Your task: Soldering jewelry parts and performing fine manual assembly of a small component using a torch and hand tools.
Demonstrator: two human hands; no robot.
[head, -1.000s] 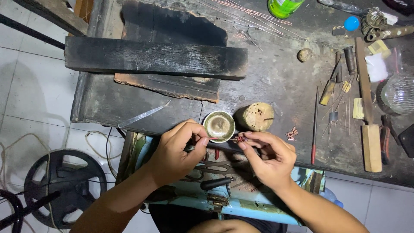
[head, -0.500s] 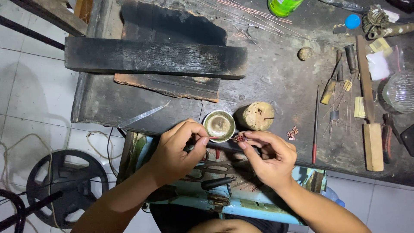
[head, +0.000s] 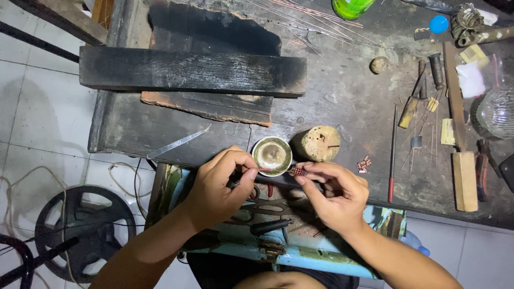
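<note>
Small reddish beaded metal piece (head: 297, 170) pinched in right hand (head: 332, 195); left hand (head: 217, 184) grips thin red-tipped tool (head: 261, 170) at small metal bowl (head: 272, 156); next needs steady tip contact.

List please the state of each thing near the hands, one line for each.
left hand: pinches a thin red-tipped stick
right hand: fingers hold small reddish piece
metal bowl: upright, on bench
wooden stump: standing, untouched
scissors: lying in the drawer
red-tipped rod: lying flat
</note>
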